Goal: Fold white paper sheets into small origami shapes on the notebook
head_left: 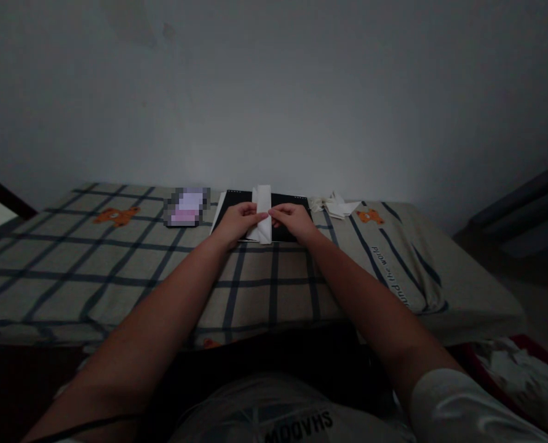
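A narrow strip of folded white paper (264,198) lies lengthwise over a black pad (280,232), which has a row of small holes along its far edge. My left hand (237,223) grips the paper from the left, its thumb lying across the strip and its other fingers at the left edge. From the right, my right hand (294,220) pinches the strip's right edge between thumb and forefinger. The two thumbs nearly meet at the middle of the strip. Part of the paper's left layer is hidden under my left hand.
Folded white paper pieces (341,206) lie right of the pad. A blurred-out phone-like object (187,208) lies to the left. A checked cloth (163,295) covers the table, against a grey wall (264,92). A red container (523,369) with white scraps stands low at right.
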{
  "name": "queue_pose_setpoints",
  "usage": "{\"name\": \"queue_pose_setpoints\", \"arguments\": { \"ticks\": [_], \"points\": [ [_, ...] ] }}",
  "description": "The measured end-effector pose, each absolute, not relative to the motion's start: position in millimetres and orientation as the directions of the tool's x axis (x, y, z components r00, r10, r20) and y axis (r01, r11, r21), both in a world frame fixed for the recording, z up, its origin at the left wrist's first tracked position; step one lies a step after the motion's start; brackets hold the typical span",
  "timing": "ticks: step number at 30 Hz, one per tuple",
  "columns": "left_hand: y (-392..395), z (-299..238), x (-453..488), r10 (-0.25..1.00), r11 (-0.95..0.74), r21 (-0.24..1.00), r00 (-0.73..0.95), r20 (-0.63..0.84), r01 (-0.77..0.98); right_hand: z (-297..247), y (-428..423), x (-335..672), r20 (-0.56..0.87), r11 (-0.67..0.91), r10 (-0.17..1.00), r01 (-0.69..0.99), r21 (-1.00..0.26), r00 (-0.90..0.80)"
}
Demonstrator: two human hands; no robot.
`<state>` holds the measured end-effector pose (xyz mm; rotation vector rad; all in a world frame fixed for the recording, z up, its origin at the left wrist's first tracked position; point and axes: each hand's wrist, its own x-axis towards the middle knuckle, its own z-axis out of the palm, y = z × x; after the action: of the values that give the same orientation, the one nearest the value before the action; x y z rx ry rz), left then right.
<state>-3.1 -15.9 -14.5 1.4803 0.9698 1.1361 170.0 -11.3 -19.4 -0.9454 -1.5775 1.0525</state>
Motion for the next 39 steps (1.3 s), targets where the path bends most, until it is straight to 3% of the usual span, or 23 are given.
{"name": "queue_pose_setpoints", "arguments": {
  "ticks": [22,39],
  "points": [
    [-14.9,-13.8,-1.3,0.978,-0.176,0.984,0.111,0.175,-0.002,-11.5,-18.2,170.2,0.296,0.338,0.923,0.152,-0.929,-0.246],
    [-11.2,-19.6,-4.6,0.962,-0.240,0.966,0.157,0.223,0.094,-12.7,-15.9,169.8,0.270,0.293,0.942,0.095,-0.951,-0.202]
  ]
}}
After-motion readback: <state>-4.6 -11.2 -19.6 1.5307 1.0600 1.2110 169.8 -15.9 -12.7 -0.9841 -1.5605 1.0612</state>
